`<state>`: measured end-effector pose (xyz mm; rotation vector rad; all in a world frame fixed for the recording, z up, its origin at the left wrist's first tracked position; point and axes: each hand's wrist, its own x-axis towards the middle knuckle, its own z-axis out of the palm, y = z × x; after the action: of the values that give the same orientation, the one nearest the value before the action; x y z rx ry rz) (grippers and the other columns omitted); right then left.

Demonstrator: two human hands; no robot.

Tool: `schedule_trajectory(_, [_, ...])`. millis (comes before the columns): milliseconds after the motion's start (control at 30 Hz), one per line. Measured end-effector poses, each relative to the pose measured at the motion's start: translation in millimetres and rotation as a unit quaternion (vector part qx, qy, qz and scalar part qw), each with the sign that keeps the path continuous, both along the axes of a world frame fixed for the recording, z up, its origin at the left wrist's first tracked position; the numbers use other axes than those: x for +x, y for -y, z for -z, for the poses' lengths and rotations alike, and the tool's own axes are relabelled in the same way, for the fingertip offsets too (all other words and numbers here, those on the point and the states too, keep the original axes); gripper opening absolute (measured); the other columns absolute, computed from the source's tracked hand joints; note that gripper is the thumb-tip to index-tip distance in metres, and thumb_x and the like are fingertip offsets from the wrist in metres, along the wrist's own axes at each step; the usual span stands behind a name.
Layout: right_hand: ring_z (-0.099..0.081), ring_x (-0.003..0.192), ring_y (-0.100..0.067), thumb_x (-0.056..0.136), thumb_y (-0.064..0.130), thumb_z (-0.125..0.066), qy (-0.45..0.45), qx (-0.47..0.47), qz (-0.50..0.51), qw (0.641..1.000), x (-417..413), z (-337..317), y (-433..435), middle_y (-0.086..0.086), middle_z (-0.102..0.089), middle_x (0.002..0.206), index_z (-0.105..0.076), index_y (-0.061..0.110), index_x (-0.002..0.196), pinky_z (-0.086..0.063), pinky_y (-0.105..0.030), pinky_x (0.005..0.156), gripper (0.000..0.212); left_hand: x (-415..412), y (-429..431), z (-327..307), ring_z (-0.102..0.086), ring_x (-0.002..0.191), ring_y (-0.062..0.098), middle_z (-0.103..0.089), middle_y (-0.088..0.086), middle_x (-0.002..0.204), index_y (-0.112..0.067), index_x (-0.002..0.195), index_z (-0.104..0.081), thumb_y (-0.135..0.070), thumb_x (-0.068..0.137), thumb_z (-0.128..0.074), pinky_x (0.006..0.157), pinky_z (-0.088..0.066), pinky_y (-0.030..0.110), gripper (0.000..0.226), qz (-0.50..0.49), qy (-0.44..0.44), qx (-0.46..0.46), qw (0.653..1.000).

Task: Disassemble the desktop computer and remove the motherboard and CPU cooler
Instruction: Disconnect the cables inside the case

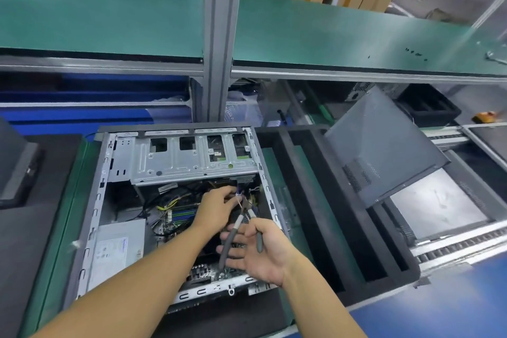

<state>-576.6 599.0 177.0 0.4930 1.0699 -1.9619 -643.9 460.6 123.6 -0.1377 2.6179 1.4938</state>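
Desktop computer (108, 162) lies on its side, open face up, on the green mat (78, 192) at the centre of the bench. Motherboard (204, 271) sits in the chassis floor, with cables running across it. We judge it not ready to lift.

Step in hand, as we read it: freeing the cabling before the board comes out.
- Left hand (216, 207) reaches in under the drive cage (189, 162) and pinches a thin wire bundle (239, 196), lifting it slightly.
- Right hand (263, 252) holds grey-handled cutters (231, 236), handles spread wide across loose fingers, nose up beside the bundle.

Next move, we think, calls for setting the nose on a tie or connector only, not on the wires or the board beneath, then squeezing while the left hand keeps the bundle taut.

Around it:
- Power supply (115, 250) in the near-left corner of the case.
- Black foam tray (301, 200) just right of the case.
- Side panel (384, 151) propped at a tilt beyond the tray.

Hard to make out:
- CPU cooler: we cannot locate it; both forearms cover the middle of the board.
- Cutter tips blur into the wiring, so we cannot tell whether they touch anything.
- Board screws do not show.
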Motion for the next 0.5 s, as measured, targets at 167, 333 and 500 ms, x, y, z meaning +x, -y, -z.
schedule_trajectory(167, [-0.055, 0.101, -0.037, 0.058, 0.01, -0.056, 0.001, 0.026, -0.005, 1.0, -2.3, -6.3, -1.7, -0.017, -0.056, 0.106, -0.051, 0.005, 0.111, -0.051, -0.047, 0.091, 0.053, 0.3, 4.4, 3.3, -0.062, 0.101, 0.009, -0.072, -0.005, 0.113, -0.017, 0.12, -0.071, -0.027, 0.101, -0.054, 0.079, -0.04, 0.02, 0.028, 0.018, -0.003, 0.004, 1.0])
schedule_trajectory(333, [-0.057, 0.094, -0.032, 0.06, 0.012, -0.054, -0.026, 0.099, -0.056, 0.993, -6.4, -16.5, -2.9, -0.013, -0.059, 0.099, -0.055, 0.004, 0.113, -0.05, -0.044, 0.085, 0.054, 1.9, 3.4, 4.7, -0.062, 0.094, 0.009, -0.067, -0.015, 0.098, -0.028, 0.109, -0.068, -0.028, 0.104, -0.046, 0.071, -0.04, 0.02, 0.022, 0.004, 0.019, 0.032, 0.999])
schedule_trajectory(500, [-0.061, 0.085, -0.028, 0.061, 0.017, -0.054, -0.061, 0.179, -0.082, 0.979, -8.8, -22.1, -11.0, -0.013, -0.059, 0.101, -0.056, -0.001, 0.125, -0.055, -0.04, 0.076, 0.066, 4.4, 1.4, 2.0, -0.067, 0.084, 0.006, -0.07, -0.008, 0.096, -0.028, 0.105, -0.065, -0.031, 0.105, -0.042, 0.073, -0.046, 0.027, 0.023, -0.005, 0.032, 0.072, 0.997])
